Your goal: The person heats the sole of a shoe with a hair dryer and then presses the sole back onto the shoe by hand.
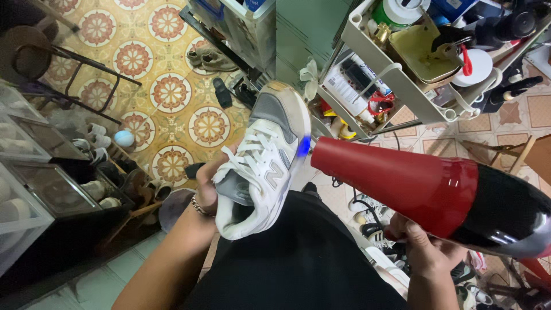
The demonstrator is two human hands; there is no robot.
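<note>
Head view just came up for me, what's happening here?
A person holds a white and grey sneaker up in the left hand, above their lap. The right hand grips a red and black hair dryer, its nozzle pointed at the side of the shoe and almost touching it. A white utility cart crowded with bottles and supplies stands behind, on a patterned tile floor.

A patterned tile floor [172, 69] carries a pair of worn shoes [211, 59] near a cabinet, a dark sandal [222, 92] beside them, a metal chair [51, 63] at the left, and glass cases [34, 172] with small shoes [94, 140] in front.
</note>
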